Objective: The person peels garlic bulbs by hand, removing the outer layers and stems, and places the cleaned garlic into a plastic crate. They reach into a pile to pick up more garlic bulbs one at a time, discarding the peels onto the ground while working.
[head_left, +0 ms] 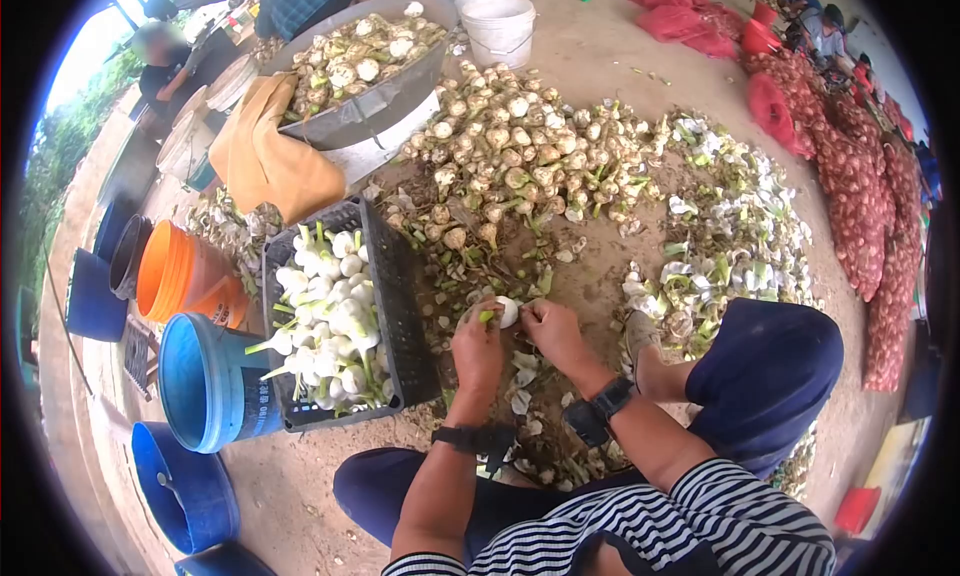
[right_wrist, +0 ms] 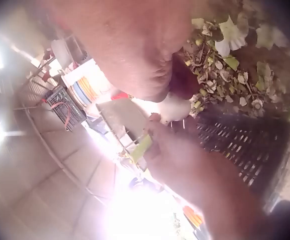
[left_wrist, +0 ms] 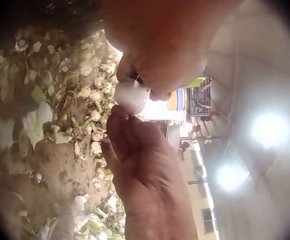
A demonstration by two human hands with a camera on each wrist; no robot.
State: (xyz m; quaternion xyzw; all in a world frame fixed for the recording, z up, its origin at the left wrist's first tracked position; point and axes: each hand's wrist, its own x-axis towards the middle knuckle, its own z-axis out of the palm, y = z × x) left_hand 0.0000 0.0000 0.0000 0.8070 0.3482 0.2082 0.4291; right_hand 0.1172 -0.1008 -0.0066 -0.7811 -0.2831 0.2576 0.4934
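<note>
A white peeled-looking garlic bulb (head_left: 508, 312) is held between the two hands, low over the ground beside the crate. My left hand (head_left: 478, 354) grips it from the stem side, and a short green stem (right_wrist: 142, 147) pokes out past those fingers. From the other side my right hand (head_left: 555, 336) pinches at the bulb's edge with thumb and fingertips. In the left wrist view the smooth bulb (left_wrist: 131, 96) sits between both sets of fingertips. Close to the left hand stands a black plastic crate (head_left: 408, 326) heaped with clean white garlic (head_left: 335, 306).
Unpeeled garlic (head_left: 530, 146) lies piled ahead, with peeled skins (head_left: 735, 226) to the right. Blue bucket (head_left: 205, 376) and orange bucket (head_left: 180, 271) stand left of the crate. A large grey tub (head_left: 390, 101) of garlic is farther back. Red mesh sacks (head_left: 850, 196) line the right.
</note>
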